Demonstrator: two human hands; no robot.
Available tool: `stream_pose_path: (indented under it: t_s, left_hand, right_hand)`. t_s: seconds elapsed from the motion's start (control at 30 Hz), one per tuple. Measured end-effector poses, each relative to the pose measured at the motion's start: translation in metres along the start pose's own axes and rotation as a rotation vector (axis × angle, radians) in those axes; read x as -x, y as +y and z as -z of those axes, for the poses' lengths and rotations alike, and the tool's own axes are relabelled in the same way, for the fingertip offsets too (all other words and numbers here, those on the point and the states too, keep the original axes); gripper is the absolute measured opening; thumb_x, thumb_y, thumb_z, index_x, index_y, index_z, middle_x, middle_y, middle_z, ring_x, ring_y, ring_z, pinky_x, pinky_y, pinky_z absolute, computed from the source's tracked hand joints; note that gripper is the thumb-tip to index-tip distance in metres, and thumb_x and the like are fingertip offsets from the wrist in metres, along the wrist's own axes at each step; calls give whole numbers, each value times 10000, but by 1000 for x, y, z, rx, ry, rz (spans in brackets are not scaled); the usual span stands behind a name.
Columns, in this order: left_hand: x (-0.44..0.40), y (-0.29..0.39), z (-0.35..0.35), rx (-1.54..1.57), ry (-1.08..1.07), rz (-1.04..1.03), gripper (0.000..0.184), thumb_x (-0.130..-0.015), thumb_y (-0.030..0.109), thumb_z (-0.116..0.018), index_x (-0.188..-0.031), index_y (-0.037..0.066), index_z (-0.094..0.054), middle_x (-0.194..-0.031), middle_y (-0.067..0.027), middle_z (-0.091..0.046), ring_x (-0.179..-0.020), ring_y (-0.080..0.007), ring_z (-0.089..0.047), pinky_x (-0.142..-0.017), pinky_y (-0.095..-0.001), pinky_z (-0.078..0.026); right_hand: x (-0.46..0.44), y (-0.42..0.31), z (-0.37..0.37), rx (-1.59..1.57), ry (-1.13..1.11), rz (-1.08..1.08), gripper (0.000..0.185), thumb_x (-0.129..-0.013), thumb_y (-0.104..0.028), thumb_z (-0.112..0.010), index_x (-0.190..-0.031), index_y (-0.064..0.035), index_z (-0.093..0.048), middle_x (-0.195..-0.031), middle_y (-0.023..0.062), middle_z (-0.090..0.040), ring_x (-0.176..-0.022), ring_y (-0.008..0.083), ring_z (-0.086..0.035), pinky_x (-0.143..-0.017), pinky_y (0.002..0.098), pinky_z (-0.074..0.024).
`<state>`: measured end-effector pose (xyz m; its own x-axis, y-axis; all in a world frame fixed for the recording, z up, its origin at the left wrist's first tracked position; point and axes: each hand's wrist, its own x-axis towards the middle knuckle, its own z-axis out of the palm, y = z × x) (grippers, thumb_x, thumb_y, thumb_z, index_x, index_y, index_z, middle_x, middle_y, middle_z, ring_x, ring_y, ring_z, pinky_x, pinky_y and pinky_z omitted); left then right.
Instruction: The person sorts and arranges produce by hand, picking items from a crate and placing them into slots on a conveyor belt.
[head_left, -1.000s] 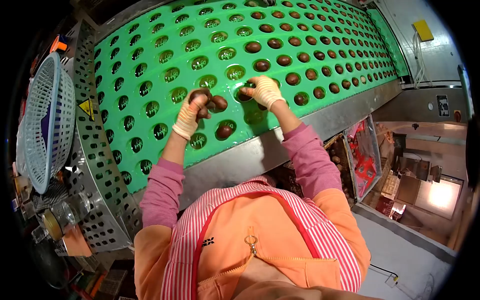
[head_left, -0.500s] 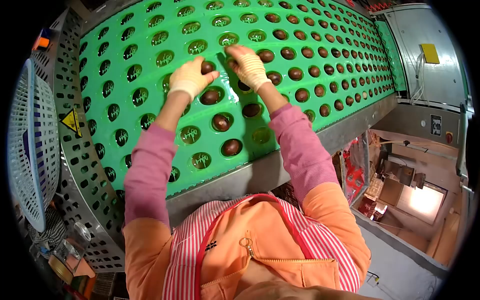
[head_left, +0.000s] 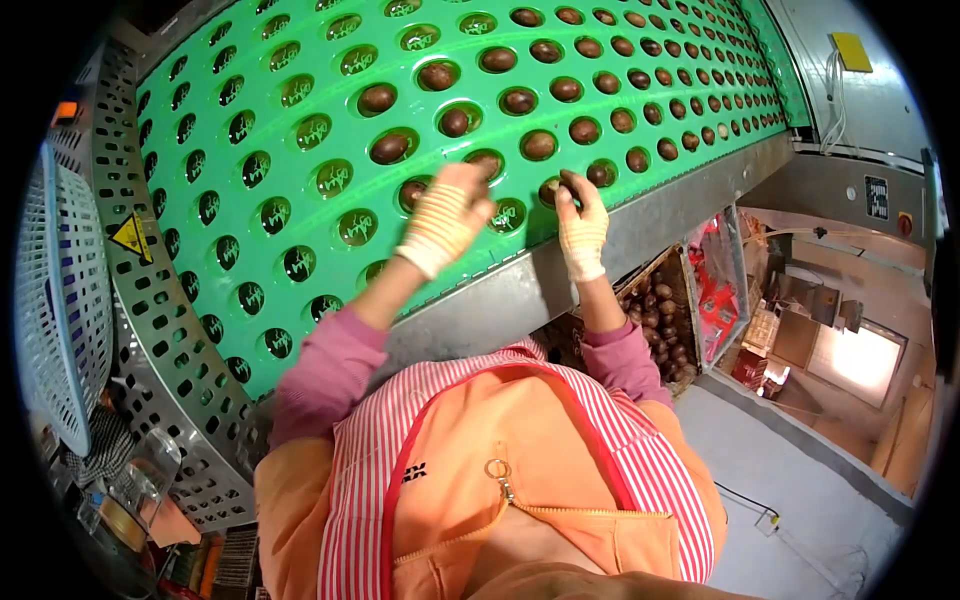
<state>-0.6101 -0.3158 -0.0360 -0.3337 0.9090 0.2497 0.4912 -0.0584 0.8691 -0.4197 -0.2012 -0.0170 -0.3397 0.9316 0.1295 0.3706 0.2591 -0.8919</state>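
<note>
Green moulded sheet (head_left: 295, 170) with rows of cups (head_left: 275, 214): brown round nuts (head_left: 390, 147) sit singly in many, likely so they cannot roll. Near the sheet's front edge, the left hand (head_left: 447, 216) bends over one nut; the right hand (head_left: 583, 228) curls beside another. Whether either grips one, I cannot tell.

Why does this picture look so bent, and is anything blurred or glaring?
In the head view, the green sheet bows, probably from a wide lens, with black corners; there too, the left hand looks smeared, the right hand crisper; same head view, a bright panel glares white at the right.
</note>
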Motion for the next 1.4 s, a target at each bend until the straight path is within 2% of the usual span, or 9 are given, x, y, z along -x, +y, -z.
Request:
stream_pose_path:
  t_s: [0.2, 0.37, 0.73, 0.87, 0.97, 1.07, 1.17, 1.3, 1.4]
  left_hand:
    - [-24, 11, -33, -520, -196, -254, 367, -818, 273, -629, -1133, 86, -614, -1076, -146, -604, -1016, -353, -576, -859, -468, -486]
    - [-103, -14, 26, -705, -22, 271, 453, -882, 492, -590, -1071, 82, -622, -1054, -184, -665, -979, -378, -637, -807, -486, -521]
    - [-161, -85, 65, -704, -287, -265, 461, -793, -29, -570, -1247, 47, -595, -1215, -186, -617, -1107, -346, -596, -974, -412, -479]
    - [-214, -187, 72, -865, -366, -108, 492, -894, 174, -641, -1363, 106, -510, -1223, -194, -615, -1158, -372, -575, -997, -447, -460]
    - [-198, -67, 39, -1241, -368, 348, 594, -916, 486, -554, -1389, 134, -480, -1255, -190, -602, -1133, -363, -593, -959, -482, -469]
    - [-202, -33, 9, -1358, -261, 232, 609, -898, 497, -575, -1381, 135, -489, -1260, -177, -599, -1128, -370, -590, -950, -488, -476]
    - [-172, 3, -68, -579, -141, -384, 507, -822, 246, -755, -1277, 129, -564, -1231, -167, -610, -1098, -355, -602, -934, -430, -491]
    - [-21, 160, -183, -125, -860, 134, 691, -776, 135, -799, -1371, 27, -464, -1328, -159, -549, -1218, -243, -526, -975, -357, -482]
    - [43, 179, -251, -126, -1006, -362, 759, -707, 303, -799, -1328, 3, -483, -1219, -246, -562, -1177, -386, -523, -1005, -440, -433]
  right_hand:
    - [60, -11, 64, 148, 5, 146, 280, -927, -136, -613, -1152, 26, -642, -1167, 128, -647, -1039, 200, -615, -935, 331, -478]
    - [125, 24, 142, 134, 306, -188, 300, -915, -176, -639, -1134, 28, -650, -1094, 135, -675, -1027, 216, -615, -928, 334, -472]
    - [308, 85, 261, 466, 699, -601, 379, -894, -236, -647, -1190, 0, -642, -1214, 160, -653, -1134, 290, -610, -983, 368, -453]
    - [325, 79, 289, 567, 748, -719, 413, -898, -272, -617, -1192, 18, -632, -1223, 195, -639, -1141, 348, -599, -975, 414, -466]
    - [324, 82, 298, 537, 657, -714, 444, -882, -276, -622, -1219, 13, -617, -1241, 213, -620, -1158, 356, -586, -988, 430, -462]
    - [305, 83, 296, 768, 306, -682, 725, -771, -360, -734, -1378, -52, -486, -1438, 200, -448, -1298, 366, -454, -1059, 448, -393]
    - [284, 95, 292, 892, 18, -839, 968, -703, -412, -785, -1505, -164, -303, -1562, 156, -258, -1398, 385, -296, -1095, 532, -315]
    - [253, 145, 307, 742, -135, -791, 1014, -679, -464, -796, -1512, -186, -289, -1546, 152, -300, -1388, 368, -324, -1088, 537, -334]
    - [233, 167, 317, 673, -283, -766, 1063, -637, -524, -795, -1507, -169, -298, -1464, 176, -419, -1346, 337, -405, -1079, 480, -378]
